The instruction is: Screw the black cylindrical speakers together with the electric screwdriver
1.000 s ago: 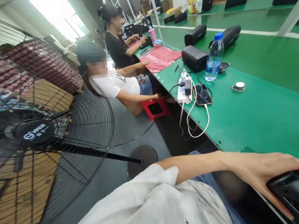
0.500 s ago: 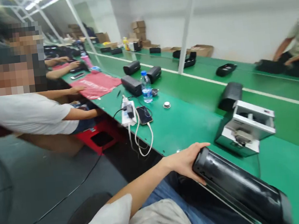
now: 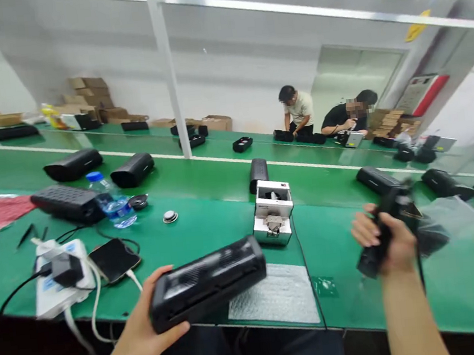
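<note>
My left hand point(image 3: 150, 316) grips one end of a long black speaker housing point(image 3: 209, 279), fingers above and thumb below, holding it tilted over the table's front edge. Farther right, my right hand point(image 3: 389, 237) is wrapped round a dark handheld tool point(image 3: 381, 236), blurred by motion, with a cable hanging beside it. Beneath the housing's right end lies a silvery foam sheet point(image 3: 277, 294) on the green table. Behind that sheet stands a white and black device point(image 3: 273, 213) with an open top.
At the left are a power strip point(image 3: 63, 275), a phone point(image 3: 115, 260), a water bottle point(image 3: 112, 202) and a round metal part point(image 3: 170, 216). Black housings point(image 3: 132, 170) stand along the table. A plastic bag point(image 3: 452, 214) lies at right. Two people work across the table.
The view has swung right. The black housing in my left hand now tilts up toward its right end. My right hand has come into view holding the dark tool.
</note>
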`<act>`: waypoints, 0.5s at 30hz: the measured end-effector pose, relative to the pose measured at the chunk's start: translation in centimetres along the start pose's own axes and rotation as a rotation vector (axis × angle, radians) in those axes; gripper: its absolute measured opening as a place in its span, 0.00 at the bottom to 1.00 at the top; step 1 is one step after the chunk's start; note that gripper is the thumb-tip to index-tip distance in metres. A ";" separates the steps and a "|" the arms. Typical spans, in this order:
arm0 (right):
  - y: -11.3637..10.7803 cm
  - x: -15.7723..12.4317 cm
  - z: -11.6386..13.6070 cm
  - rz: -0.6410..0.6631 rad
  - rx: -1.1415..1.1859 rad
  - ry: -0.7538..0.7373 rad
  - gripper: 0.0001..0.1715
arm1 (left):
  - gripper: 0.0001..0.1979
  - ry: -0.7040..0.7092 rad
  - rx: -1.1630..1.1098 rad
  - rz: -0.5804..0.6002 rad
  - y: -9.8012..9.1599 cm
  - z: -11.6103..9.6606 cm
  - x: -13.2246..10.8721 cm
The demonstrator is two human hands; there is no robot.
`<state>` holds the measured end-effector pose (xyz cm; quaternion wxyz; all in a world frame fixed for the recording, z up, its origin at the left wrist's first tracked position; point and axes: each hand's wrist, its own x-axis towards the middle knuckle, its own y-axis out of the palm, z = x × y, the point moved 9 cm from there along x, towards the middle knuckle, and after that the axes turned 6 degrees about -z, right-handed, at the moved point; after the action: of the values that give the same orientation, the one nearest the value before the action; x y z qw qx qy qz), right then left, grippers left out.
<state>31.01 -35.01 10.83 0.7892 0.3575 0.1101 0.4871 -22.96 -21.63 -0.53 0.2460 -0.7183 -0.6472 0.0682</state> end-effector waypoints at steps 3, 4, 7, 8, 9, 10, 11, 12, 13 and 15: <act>-2.8 5.9 -7.2 -0.029 0.002 0.188 0.18 | 0.52 -0.054 0.124 -0.235 -4.1 0.4 1.6; -3.9 7.6 -9.3 -0.052 0.012 0.237 0.17 | 0.53 -0.063 0.153 -0.287 -4.7 0.2 2.5; -7.0 11.1 -13.5 -0.123 0.056 0.318 0.22 | 0.56 -0.110 0.182 -0.395 -4.5 -0.4 6.4; -7.8 11.6 -14.3 -0.139 0.071 0.330 0.22 | 0.57 -0.132 0.172 -0.415 -3.8 -0.7 8.0; -8.6 11.8 -14.9 -0.149 0.085 0.340 0.22 | 0.57 -0.148 0.156 -0.433 -2.8 -1.1 9.6; -9.2 11.7 -15.3 -0.154 0.097 0.349 0.21 | 0.56 -0.155 0.136 -0.448 -1.6 -1.6 11.2; -9.8 11.4 -15.5 -0.155 0.109 0.356 0.21 | 0.55 -0.156 0.111 -0.456 -0.2 -2.3 12.8; -10.2 11.1 -15.7 -0.153 0.121 0.360 0.20 | 0.53 -0.140 0.088 -0.463 1.3 -3.1 14.3; -10.6 10.7 -15.8 -0.150 0.132 0.363 0.20 | 0.51 -0.113 0.084 -0.465 2.8 -3.9 15.8; -11.1 10.3 -15.8 -0.138 0.152 0.361 0.19 | 0.50 -0.067 0.089 -0.460 5.8 -5.3 18.8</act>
<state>35.53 -22.08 -6.21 0.7591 0.3145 0.3103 0.4781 -12.69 -5.20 5.60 0.2650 -0.5379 -0.7978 0.0626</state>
